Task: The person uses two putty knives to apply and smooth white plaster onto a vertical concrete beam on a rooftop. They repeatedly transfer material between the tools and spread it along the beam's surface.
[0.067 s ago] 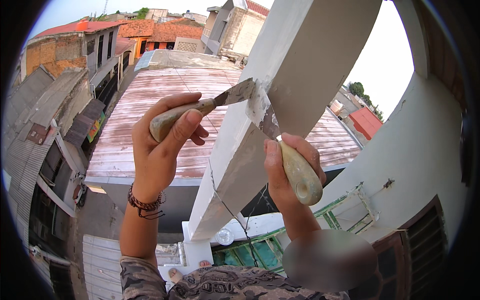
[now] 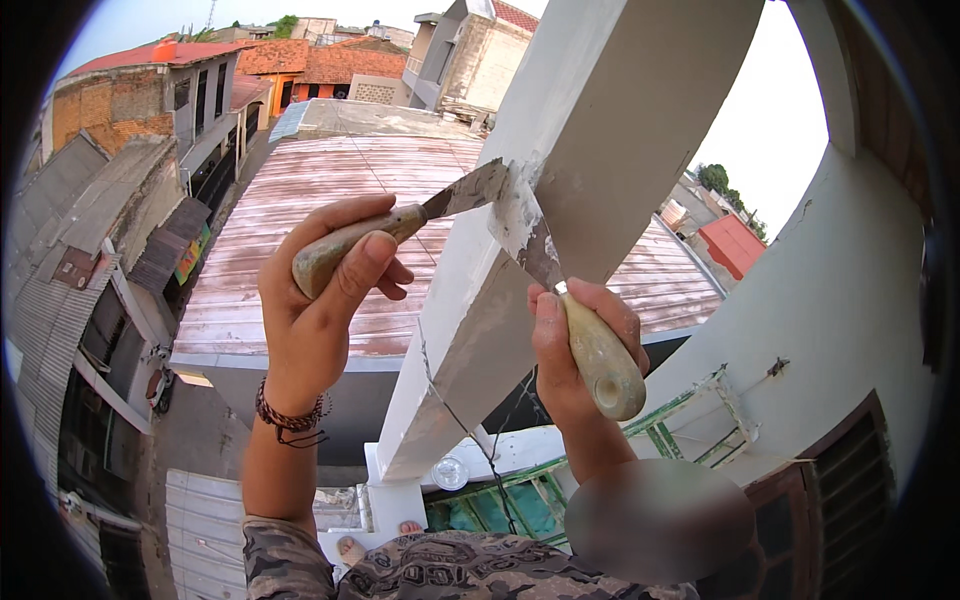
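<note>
My left hand (image 2: 325, 300) is closed round the handle of a putty knife (image 2: 360, 245), whose smeared blade slants up to the right. In my right hand (image 2: 580, 350) is a second putty knife (image 2: 602, 362), gripped by its pale, worn handle with the blade pointing up and left. White putty (image 2: 518, 212) coats that blade. The two blade ends come together in front of a white column (image 2: 455, 325), near its edge. Whether either blade touches the column, I cannot tell. Rough patches mark the column's surface around the blades.
A rust-streaked metal roof (image 2: 300, 230) lies beyond the column. Dark wire (image 2: 470, 440) hangs along the column's lower part. Below are a clear round container (image 2: 449, 473) and a green metal frame (image 2: 660, 435). A white wall (image 2: 800, 300) rises at right; a street (image 2: 190, 450) runs far below at left.
My left hand and its putty knife have shifted slightly left. The right putty knife has moved slightly down, its blade sliding a little away from the other.
</note>
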{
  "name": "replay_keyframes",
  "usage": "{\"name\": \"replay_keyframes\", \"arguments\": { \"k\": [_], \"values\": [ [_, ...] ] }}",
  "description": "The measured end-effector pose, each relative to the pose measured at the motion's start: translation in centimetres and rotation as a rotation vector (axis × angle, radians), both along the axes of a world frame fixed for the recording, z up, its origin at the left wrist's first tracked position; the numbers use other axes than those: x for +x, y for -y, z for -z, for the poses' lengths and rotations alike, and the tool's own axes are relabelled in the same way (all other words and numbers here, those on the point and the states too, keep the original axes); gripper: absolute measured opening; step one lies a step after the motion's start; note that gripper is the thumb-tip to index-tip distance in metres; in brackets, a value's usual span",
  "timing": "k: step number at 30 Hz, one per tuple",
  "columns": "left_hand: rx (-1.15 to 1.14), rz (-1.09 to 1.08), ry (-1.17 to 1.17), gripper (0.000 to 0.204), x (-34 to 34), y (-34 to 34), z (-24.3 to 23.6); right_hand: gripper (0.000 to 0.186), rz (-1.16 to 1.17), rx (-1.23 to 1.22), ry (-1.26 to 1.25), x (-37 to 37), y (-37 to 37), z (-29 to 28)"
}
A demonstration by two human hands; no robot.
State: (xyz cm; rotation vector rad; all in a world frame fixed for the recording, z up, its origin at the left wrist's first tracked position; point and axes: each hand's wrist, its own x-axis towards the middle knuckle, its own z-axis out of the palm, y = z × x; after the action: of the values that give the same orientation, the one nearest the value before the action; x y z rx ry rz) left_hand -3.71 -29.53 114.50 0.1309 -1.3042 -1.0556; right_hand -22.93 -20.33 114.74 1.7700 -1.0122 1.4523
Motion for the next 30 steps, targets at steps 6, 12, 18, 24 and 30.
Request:
{"name": "replay_keyframes", "arguments": {
  "k": [6, 12, 18, 24, 30],
  "values": [
    [0.071, 0.075, -0.132, 0.045, -0.2, -1.6, 3.0, 0.035, -0.436, 0.048, 0.21, -2.7, -1.0, 3.1],
    [0.18, 0.221, -0.271, 0.049, -1.4, -2.1, 6.8, 0.032, -0.498, 0.017, 0.38, -5.0, -3.2, 4.0],
    [0.304, 0.461, -0.443, 0.048, -3.4, -2.0, 10.4, 0.03, -0.707, 0.048, 0.693, -7.7, -6.5, 4.7],
    [0.476, 0.767, -0.595, 0.048, -5.7, -2.3, 11.9, 0.03, -1.273, 0.161, 1.193, -10.4, -6.9, 6.8],
    [0.63, 1.037, -0.634, 0.048, -8.1, -4.1, 12.7, 0.036, -1.886, 0.305, 1.404, -11.4, -5.2, 9.9]
  ]
}}
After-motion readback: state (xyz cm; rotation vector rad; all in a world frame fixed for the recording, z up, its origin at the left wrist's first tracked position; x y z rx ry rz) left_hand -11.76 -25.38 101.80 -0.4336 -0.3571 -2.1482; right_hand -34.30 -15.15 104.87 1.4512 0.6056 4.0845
